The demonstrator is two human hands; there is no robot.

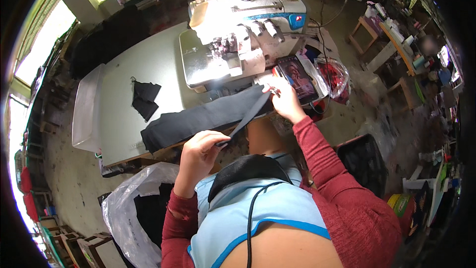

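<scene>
A narrow black fabric strip [250, 114] runs slantwise between my two hands. My left hand [199, 153] pinches its lower end, in front of the table edge. At the upper end my right hand [286, 101] is closed on the strip. Something small and shiny shows at the right fingertips, too small to name surely. Behind the strip, a long folded piece of black fabric [198, 119] lies along the near edge of the table [168, 59]. The sewing machine [248, 10], white and blue with its lamp lit, stands just beyond my right hand.
Small black fabric pieces [145, 98] lie on the table's left part. A dark-screened device [299, 77] and a plastic bag [333, 77] sit right of the machine. A clear bag [124, 193] with black fabric stands at lower left, a black basket [364, 161] at right.
</scene>
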